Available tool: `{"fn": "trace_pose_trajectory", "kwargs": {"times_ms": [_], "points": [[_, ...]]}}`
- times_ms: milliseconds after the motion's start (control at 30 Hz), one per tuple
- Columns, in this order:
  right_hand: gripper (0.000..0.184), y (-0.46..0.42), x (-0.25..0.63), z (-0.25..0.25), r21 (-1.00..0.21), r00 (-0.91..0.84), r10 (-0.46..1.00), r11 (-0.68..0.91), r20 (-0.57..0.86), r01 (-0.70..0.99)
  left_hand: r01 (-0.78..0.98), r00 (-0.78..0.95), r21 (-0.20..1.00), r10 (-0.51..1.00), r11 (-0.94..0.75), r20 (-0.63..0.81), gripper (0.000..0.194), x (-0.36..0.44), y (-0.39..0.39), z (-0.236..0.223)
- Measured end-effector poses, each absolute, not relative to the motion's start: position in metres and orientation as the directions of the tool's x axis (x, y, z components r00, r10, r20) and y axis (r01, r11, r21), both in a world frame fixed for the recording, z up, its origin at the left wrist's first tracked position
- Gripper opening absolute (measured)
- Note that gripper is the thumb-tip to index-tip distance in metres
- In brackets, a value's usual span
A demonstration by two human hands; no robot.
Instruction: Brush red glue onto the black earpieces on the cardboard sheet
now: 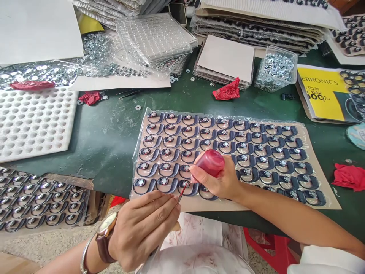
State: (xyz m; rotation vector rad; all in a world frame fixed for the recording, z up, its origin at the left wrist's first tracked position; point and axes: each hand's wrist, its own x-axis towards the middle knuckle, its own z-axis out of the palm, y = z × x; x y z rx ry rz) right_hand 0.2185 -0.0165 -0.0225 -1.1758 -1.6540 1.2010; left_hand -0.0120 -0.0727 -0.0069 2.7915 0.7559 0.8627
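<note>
My right hand (218, 179) is wrapped round a red squeeze bottle (212, 163), its rounded end up; the lower end is hidden by the fingers. In my left hand (149, 222) is a thin, pointed tool with a red tip (182, 192); its kind is unclear, as the hand covers most of it. The tip is at one black hook-shaped piece (186, 185) in the nearest row. Several rows of such pieces, each with a round silver part, lie on a film-covered tan sheet (325, 190) beneath both hands.
Behind stand a clear tub of metal washers (276, 68), stacked clear trays (155, 38) and a pile of padded sheets (262, 26). A white foam tray (34, 121) lies left. Another filled sheet (37, 201) sits lower left. Crumpled red wraps (349, 177) lie about the green table (105, 133).
</note>
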Motion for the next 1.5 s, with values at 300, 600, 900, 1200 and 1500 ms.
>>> {"fn": "trace_pose_trajectory", "kwargs": {"times_ms": [300, 600, 900, 1200, 1500], "points": [[0.021, -0.02, 0.22, -0.029, -0.978, -0.265, 0.963, 0.105, 0.054, 0.183, 0.372, 0.693, 0.405, 0.54, -0.835, 0.478, 0.019, -0.007, -0.055, 0.007], [0.021, -0.022, 0.218, -0.033, -0.964, -0.331, 0.926, 0.235, 0.184, 0.121, 0.347, 0.575, 0.611, 0.676, -0.711, 0.461, 0.023, -0.008, -0.048, 0.003], [0.028, -0.016, 0.226, -0.013, -0.983, -0.432, 0.895, 0.166, 0.114, 0.084, 0.349, 0.549, 0.623, 0.692, -0.7, 0.469, 0.022, -0.008, -0.048, 0.001], [0.031, -0.007, 0.285, 0.024, -0.997, -0.526, 0.848, -0.026, -0.064, 0.079, 0.37, 0.62, 0.493, 0.605, -0.787, 0.5, 0.023, -0.005, -0.056, 0.007], [0.023, -0.04, 0.271, -0.029, -0.993, -0.17, 0.98, 0.091, 0.103, -0.074, 0.311, 0.781, 0.127, 0.329, -0.942, 0.531, 0.021, 0.029, -0.076, -0.005]]}}
